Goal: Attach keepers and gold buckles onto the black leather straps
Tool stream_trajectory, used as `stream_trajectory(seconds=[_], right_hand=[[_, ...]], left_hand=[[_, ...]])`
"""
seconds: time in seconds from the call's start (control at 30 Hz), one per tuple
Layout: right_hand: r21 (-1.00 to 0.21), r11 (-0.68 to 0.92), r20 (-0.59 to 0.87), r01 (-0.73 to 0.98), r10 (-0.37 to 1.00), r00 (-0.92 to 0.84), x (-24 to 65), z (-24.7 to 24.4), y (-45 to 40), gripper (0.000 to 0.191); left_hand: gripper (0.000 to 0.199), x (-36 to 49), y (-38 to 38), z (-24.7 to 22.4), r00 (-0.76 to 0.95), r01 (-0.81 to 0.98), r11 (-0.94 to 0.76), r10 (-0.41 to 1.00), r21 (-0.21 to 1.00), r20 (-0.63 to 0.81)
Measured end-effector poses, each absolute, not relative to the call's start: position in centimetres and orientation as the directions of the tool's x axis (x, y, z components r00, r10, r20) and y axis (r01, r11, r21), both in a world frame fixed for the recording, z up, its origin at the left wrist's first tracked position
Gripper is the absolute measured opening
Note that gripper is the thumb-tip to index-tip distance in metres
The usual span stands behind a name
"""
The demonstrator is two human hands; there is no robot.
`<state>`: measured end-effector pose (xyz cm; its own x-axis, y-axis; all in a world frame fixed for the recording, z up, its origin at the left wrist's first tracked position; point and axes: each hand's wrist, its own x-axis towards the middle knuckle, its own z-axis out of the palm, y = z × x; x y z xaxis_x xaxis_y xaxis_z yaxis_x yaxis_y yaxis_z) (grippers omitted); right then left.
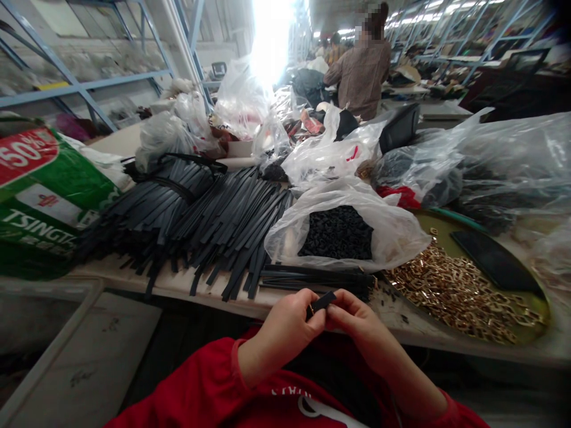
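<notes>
My left hand (292, 321) pinches a short black strap (322, 302) between thumb and fingers, just off the table's front edge. A small gold glint shows at the strap's lower end, mostly covered by the left fingers. My right hand (354, 321) has its thumb and fingertips closed at the strap's other end. Behind the hands lies a flat bundle of dark strips (312, 277). A plastic bag (397, 232) beyond it holds many small black pieces (336, 232). To the right, gold buckles (450, 285) are heaped on a yellowish round tray (542, 324).
Long black straps (241, 220) fan across the table's left side, beside a green printed bag (53, 202). A dark flat piece (495, 261) rests on the tray. Clear bags (513, 154) crowd the back. A person (363, 77) stands farther off, facing away.
</notes>
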<state>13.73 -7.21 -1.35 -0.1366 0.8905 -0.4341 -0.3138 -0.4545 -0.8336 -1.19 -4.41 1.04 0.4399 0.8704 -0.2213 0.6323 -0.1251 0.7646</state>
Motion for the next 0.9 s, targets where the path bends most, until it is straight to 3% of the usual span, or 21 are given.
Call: stream_trajectory(seconds=[0.13,0.43,0.67,0.9], right_hand=[[-0.854,-0.434,-0.419,-0.285,0.901,-0.116,13.5,-1.6,-7.3,0.028],[-0.723,-0.493,-0.450,-0.484,0.868,-0.212,13.1,-3.1,-7.6,0.017],[-0.867,-0.394,-0.390,-0.305,0.918,-0.076,13.9,-2.3,-7.5,0.023],[-0.894,-0.421,-0.399,-0.153,0.904,-0.155,14.5,-2.3,-7.4,0.034]], left_hand=[[0.017,-1.1,-4.6,0.7,0.416,0.643,-0.112,0.882,0.758,-0.222],[0.013,-0.9,-4.3,0.6,0.409,0.644,-0.127,0.891,0.754,-0.199],[0.026,-2.5,-2.7,2.1,0.546,0.572,-0.181,0.812,0.800,-0.207],[0.027,-3.1,-3.2,1.7,0.648,0.591,-0.277,0.723,0.758,-0.241]])
